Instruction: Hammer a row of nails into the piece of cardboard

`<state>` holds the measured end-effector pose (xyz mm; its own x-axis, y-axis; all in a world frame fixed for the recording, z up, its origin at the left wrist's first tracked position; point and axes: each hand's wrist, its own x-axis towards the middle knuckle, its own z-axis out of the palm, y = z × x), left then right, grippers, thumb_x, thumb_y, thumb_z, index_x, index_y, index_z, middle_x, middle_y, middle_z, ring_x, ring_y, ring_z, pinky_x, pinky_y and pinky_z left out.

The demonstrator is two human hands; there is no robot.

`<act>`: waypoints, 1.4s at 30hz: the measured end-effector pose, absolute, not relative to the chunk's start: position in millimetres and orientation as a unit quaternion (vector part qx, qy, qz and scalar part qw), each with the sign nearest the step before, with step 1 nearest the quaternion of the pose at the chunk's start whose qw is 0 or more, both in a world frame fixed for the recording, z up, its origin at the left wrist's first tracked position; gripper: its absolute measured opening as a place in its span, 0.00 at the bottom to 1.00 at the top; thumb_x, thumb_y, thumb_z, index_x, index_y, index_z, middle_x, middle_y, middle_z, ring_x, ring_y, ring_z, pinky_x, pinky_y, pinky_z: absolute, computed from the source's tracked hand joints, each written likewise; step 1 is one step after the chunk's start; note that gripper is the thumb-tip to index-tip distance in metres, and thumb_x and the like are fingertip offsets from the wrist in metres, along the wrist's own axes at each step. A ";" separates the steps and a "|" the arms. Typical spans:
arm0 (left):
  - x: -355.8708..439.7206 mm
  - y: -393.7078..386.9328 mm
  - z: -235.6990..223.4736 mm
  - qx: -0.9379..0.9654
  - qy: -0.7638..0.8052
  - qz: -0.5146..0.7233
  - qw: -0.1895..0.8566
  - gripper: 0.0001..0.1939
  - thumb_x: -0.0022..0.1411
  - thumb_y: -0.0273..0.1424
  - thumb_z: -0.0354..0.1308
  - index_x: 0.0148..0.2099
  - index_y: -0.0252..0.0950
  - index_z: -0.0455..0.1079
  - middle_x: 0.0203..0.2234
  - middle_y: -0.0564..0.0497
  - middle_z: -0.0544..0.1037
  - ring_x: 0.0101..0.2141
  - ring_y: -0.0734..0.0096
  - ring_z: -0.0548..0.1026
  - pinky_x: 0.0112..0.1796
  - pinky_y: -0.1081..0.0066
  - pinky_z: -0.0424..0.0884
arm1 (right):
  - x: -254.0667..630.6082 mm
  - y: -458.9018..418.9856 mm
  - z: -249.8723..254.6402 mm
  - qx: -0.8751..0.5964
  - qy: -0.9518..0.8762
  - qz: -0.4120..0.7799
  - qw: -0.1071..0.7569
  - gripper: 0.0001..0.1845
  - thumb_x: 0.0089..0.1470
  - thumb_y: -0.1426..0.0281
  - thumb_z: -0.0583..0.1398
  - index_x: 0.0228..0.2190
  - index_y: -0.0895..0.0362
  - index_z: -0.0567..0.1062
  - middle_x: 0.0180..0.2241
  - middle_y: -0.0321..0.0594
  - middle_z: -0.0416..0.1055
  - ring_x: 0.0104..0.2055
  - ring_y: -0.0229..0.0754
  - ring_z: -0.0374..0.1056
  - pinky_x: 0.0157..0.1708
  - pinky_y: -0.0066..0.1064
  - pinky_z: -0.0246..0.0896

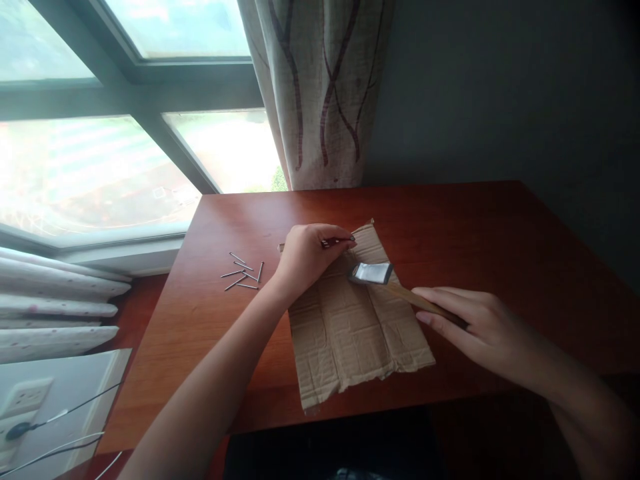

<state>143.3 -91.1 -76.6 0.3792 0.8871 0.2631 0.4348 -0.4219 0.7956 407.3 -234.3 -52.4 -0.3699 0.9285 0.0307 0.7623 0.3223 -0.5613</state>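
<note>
My left hand rests on the far left part of a flat piece of cardboard, fingers pinched on a few nails whose ends stick out to the right. My right hand grips the wooden handle of a hammer near its end. The hammer's metal head lies on the cardboard just right of my left fingertips. The cardboard lies on a reddish-brown wooden table.
Several loose nails lie on the table left of my left hand. A patterned curtain hangs behind the table beside a large window. A wall socket with cables shows at the lower left.
</note>
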 end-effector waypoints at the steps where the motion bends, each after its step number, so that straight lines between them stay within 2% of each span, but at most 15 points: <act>1: 143.2 -91.6 -76.3 0.767 0.434 0.350 0.316 0.04 0.62 0.30 0.67 0.39 0.38 0.84 0.34 0.51 0.87 0.33 0.66 0.83 0.37 0.69 0.76 | 407.0 -234.0 -52.2 -0.531 -0.795 0.235 0.177 0.18 0.72 0.64 0.55 0.55 0.55 0.78 0.52 0.47 0.81 0.51 0.49 0.79 0.50 0.34 0.74; 8: 142.3 -92.6 -77.0 0.783 0.437 0.332 0.291 0.07 0.64 0.29 0.64 0.42 0.40 0.84 0.39 0.49 0.87 0.38 0.62 0.85 0.42 0.66 0.79 | 405.5 -233.4 -51.0 -0.533 -0.789 0.246 0.180 0.17 0.72 0.65 0.55 0.55 0.55 0.78 0.53 0.47 0.81 0.52 0.49 0.79 0.50 0.33 0.74; 14: 142.3 -90.9 -80.3 0.760 0.458 0.344 0.305 0.05 0.61 0.29 0.66 0.40 0.40 0.83 0.34 0.52 0.87 0.34 0.66 0.84 0.38 0.68 0.77 | 405.9 -233.6 -51.4 -0.539 -0.789 0.236 0.178 0.17 0.72 0.64 0.55 0.54 0.55 0.79 0.52 0.46 0.81 0.52 0.49 0.79 0.49 0.32 0.74; 22: 142.5 -92.5 -79.0 0.764 0.464 0.335 0.298 0.05 0.61 0.25 0.66 0.37 0.39 0.82 0.34 0.53 0.87 0.32 0.69 0.82 0.39 0.69 0.76 | 407.6 -235.7 -52.3 -0.545 -0.784 0.241 0.172 0.17 0.72 0.63 0.55 0.55 0.54 0.77 0.54 0.45 0.81 0.53 0.49 0.78 0.50 0.34 0.74; 27: 142.3 -91.8 -80.7 0.770 0.458 0.338 0.289 0.05 0.62 0.26 0.66 0.37 0.39 0.82 0.34 0.52 0.87 0.32 0.69 0.81 0.38 0.69 0.75 | 402.6 -233.6 -47.0 -0.554 -0.771 0.262 0.172 0.16 0.72 0.63 0.54 0.54 0.52 0.77 0.49 0.42 0.82 0.48 0.49 0.80 0.45 0.36 0.75; 32: 142.0 -90.9 -82.2 0.768 0.461 0.336 0.293 0.04 0.61 0.28 0.66 0.38 0.39 0.82 0.32 0.52 0.86 0.31 0.68 0.81 0.37 0.69 0.75 | 401.8 -231.3 -42.4 -0.580 -0.740 0.303 0.156 0.15 0.72 0.61 0.53 0.47 0.51 0.78 0.42 0.43 0.82 0.46 0.53 0.80 0.41 0.39 0.74; 34: 142.1 -91.4 -82.5 0.768 0.457 0.337 0.295 0.04 0.62 0.29 0.66 0.38 0.39 0.82 0.33 0.52 0.86 0.31 0.68 0.81 0.36 0.69 0.75 | 404.2 -229.8 -38.9 -0.584 -0.738 0.297 0.162 0.14 0.72 0.60 0.53 0.46 0.51 0.77 0.39 0.42 0.82 0.43 0.51 0.80 0.39 0.38 0.73; 36: 142.5 -92.6 -82.0 0.775 0.453 0.336 0.286 0.04 0.62 0.28 0.65 0.38 0.39 0.82 0.33 0.51 0.86 0.31 0.68 0.81 0.36 0.69 0.74 | 406.5 -227.7 -33.9 -0.589 -0.741 0.268 0.180 0.14 0.72 0.60 0.54 0.45 0.51 0.76 0.33 0.40 0.80 0.34 0.48 0.78 0.34 0.36 0.71; 39: 143.6 -94.5 -80.3 0.789 0.449 0.325 0.265 0.05 0.62 0.27 0.64 0.38 0.39 0.82 0.33 0.51 0.86 0.31 0.68 0.80 0.36 0.70 0.74 | 407.2 -224.1 -26.3 -0.599 -0.744 0.223 0.195 0.13 0.71 0.60 0.54 0.39 0.52 0.75 0.22 0.34 0.73 0.22 0.42 0.71 0.25 0.33 0.64; 42: 144.3 -94.7 -79.6 0.791 0.450 0.323 0.261 0.05 0.62 0.27 0.64 0.37 0.39 0.82 0.32 0.51 0.86 0.31 0.68 0.80 0.35 0.70 0.73 | 403.9 -221.6 -22.8 -0.602 -0.746 0.217 0.185 0.13 0.71 0.61 0.54 0.39 0.52 0.75 0.19 0.31 0.68 0.19 0.41 0.68 0.23 0.33 0.61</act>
<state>144.3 -94.7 -79.6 0.3873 0.8799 0.2753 0.5428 -0.4590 0.7034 403.9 -221.6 -22.8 -0.2067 0.9783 0.0153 0.8177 0.1813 -0.5464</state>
